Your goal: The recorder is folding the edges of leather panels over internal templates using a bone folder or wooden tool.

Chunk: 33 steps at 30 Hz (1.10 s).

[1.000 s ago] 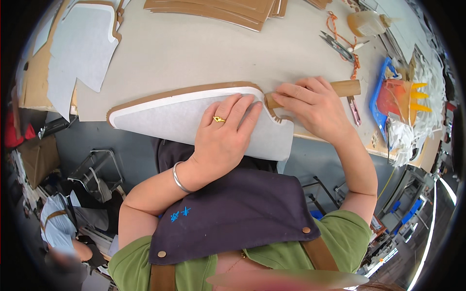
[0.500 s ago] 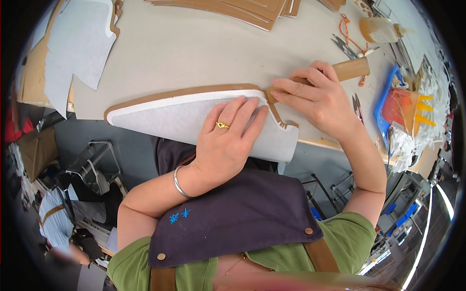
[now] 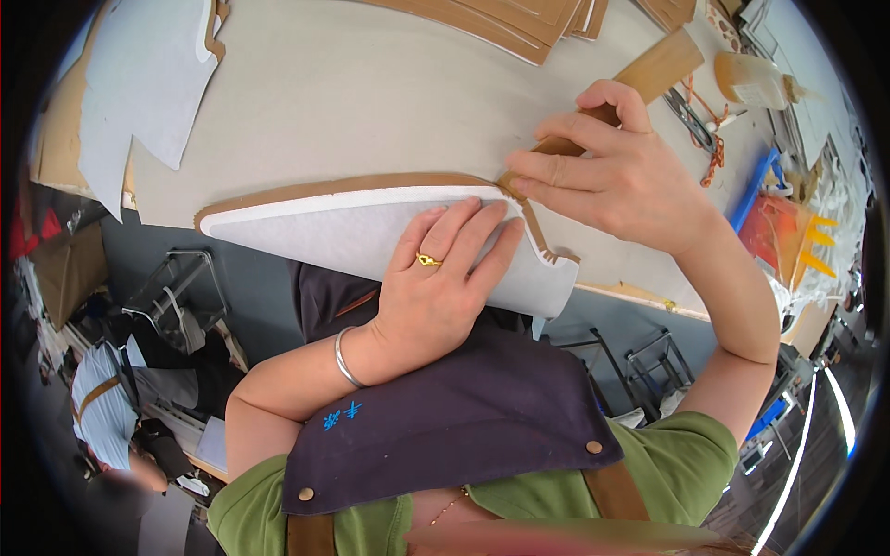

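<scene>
A leather panel (image 3: 306,230) with a pale grey-white lining and a brown edge lies at the table's front, partly overhanging it. My left hand (image 3: 450,264) rests flat on the lining, fingers stretched out, with a gold ring and a silver bangle. In my right hand (image 3: 626,171) is a flat brown wooden strip (image 3: 663,67), gripped between thumb and fingers. Its lower end touches the panel's brown edge at the upper right corner, just beyond my left fingertips. Below that corner, the edge curves inward and shows small notches.
Stacked brown leather pieces (image 3: 501,23) lie at the far side. Another lined panel (image 3: 148,88) is at the left. To the right are scissors (image 3: 688,119) with orange cord, a glue bottle (image 3: 753,80) and a blue tray (image 3: 756,190). A person (image 3: 97,394) is at the lower left.
The wooden strip has swung to a steeper slant, its upper end rising. My right wrist and elbow have shifted outward to the right. My left hand stays on the panel.
</scene>
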Available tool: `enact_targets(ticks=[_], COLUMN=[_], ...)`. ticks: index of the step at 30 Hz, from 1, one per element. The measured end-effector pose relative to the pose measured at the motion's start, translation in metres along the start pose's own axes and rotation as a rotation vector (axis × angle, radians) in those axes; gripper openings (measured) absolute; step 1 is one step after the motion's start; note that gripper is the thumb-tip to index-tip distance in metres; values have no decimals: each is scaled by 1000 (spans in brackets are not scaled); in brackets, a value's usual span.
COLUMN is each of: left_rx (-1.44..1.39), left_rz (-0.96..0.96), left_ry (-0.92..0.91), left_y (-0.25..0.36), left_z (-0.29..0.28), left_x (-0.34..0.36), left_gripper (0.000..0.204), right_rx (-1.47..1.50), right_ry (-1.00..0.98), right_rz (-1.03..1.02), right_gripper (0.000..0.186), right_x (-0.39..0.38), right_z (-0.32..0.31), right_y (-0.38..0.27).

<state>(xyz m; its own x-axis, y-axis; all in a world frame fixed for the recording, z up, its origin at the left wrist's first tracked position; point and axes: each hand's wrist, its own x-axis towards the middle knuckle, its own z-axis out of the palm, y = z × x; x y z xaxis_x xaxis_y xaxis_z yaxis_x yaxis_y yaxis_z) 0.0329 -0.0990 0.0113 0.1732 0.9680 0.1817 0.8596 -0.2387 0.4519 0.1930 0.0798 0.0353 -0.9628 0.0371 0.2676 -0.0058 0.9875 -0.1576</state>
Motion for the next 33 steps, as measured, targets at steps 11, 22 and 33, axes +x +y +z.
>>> enact_targets(ticks=[11,22,33], left_rx=[-59,-84,-40], left_rz=[-4,-6,11], left_ry=[-6,2,36], left_y=[-4,-6,-7], left_z=[2,3,6], left_x=[-2,-3,-7], left_gripper=[41,41,46], right_rx=[77,125,131], right_ry=[-129,10,-64], right_rz=[-169,-207,-295], right_gripper=[14,6,16], right_x=[23,39,63], right_z=[-5,14,17], right_y=[20,21,20])
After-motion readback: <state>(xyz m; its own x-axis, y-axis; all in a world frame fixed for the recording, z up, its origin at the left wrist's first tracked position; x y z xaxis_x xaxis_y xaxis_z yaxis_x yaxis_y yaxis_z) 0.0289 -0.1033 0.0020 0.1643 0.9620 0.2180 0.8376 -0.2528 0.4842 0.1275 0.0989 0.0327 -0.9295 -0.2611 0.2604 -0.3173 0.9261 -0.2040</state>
